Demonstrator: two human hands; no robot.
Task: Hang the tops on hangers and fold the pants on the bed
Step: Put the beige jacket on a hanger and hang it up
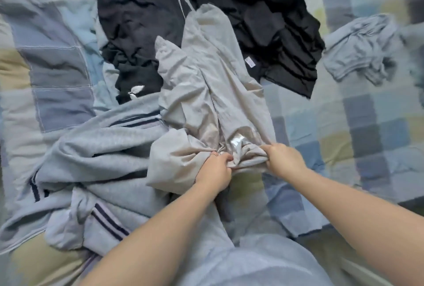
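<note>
A pair of light beige-grey pants (213, 83) lies lengthwise in the middle of the bed, legs pointing away from me. My left hand (215, 171) and my right hand (283, 159) both grip its bunched waistband at the near end, a small gap between them. A grey-blue garment with dark stripes (96, 159) is crumpled to the left, partly under the pants. A dark garment with a white logo (135, 30) lies at the back left. A black top (270, 30) lies at the back right, partly covered by a pant leg.
A small crumpled light grey garment (364, 49) sits apart at the far right. The bed carries a patchwork quilt (371, 125) of blue, grey and yellow squares. The bed's edge runs near the lower right.
</note>
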